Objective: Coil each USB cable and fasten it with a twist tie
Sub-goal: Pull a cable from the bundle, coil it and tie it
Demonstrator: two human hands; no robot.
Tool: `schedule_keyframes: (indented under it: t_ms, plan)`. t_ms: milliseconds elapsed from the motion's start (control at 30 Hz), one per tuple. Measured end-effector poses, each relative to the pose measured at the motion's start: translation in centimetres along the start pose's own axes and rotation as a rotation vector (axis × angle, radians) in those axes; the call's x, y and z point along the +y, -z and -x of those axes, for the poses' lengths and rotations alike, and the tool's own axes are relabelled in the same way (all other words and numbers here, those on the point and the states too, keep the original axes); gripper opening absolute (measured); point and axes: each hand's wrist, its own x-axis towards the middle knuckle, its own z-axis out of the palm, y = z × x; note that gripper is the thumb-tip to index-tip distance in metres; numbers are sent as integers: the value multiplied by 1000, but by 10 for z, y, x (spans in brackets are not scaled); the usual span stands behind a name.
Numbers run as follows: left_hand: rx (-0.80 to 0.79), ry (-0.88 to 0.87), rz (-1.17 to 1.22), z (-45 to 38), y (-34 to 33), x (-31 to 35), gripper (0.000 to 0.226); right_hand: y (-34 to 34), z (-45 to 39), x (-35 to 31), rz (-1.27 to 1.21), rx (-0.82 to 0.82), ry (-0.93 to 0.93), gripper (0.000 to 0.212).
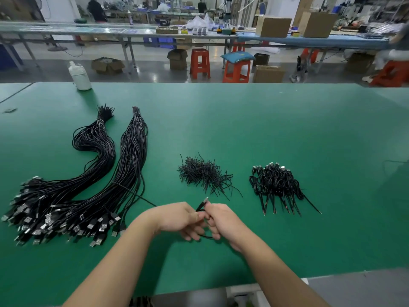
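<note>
Both hands meet over the green table (265,134) near its front edge. My left hand (177,218) and my right hand (223,220) both grip one black USB cable (201,206). Its plug end sticks up between the thumbs and a loop shows below the fingers. The cable's tail runs left toward two big bundles of uncoiled USB cables (88,185), plugs fanned toward me. A loose heap of black twist ties (203,171) lies just beyond my hands. To the right sits a pile of coiled, tied cables (276,182).
A white plastic bottle (79,76) stands at the table's far left edge. Beyond the table are red stools (200,63), cardboard boxes (273,26) and other workbenches with people. The table's front edge runs just under my forearms.
</note>
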Motion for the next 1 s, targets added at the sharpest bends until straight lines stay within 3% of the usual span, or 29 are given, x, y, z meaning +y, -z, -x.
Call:
schedule_keyframes:
  t_ms: [167, 300, 367, 467, 533, 600, 667, 767, 867, 1000]
  plan:
    - [168, -80, -261, -2, 0, -10, 43, -1, 2, 2, 83, 29, 75, 39]
    - [-17, -81, -18, -3, 0, -10, 47, -5, 7, 6, 276, 138, 285, 38]
    - [-43, -80, -15, -4, 2, -12, 51, -6, 9, 9, 328, 154, 331, 37]
    - [140, -117, -105, -10, 2, -15, 47, -3, 7, 11, 244, 140, 318, 38]
    - [384, -206, 235, -16, -2, -11, 45, -3, 6, 11, 120, 76, 265, 39]
    - [535, -347, 883, -25, 2, -5, 49, -4, 6, 13, 209, 13, 255, 42]
    - [564, -477, 1328, -25, 14, 4, 52, -7, 6, 16, 340, -33, 252, 42]
    - [506, -567, 1524, -14, 24, 17, 40, -4, 2, 21, 340, -39, 195, 39]
    - [186, -504, 1295, 0, 24, 22, 34, 5, -1, 21, 165, -72, 80, 38]
    - [-96, -278, 260, 11, 18, 11, 41, 23, -1, 12, -48, -104, 22, 40]
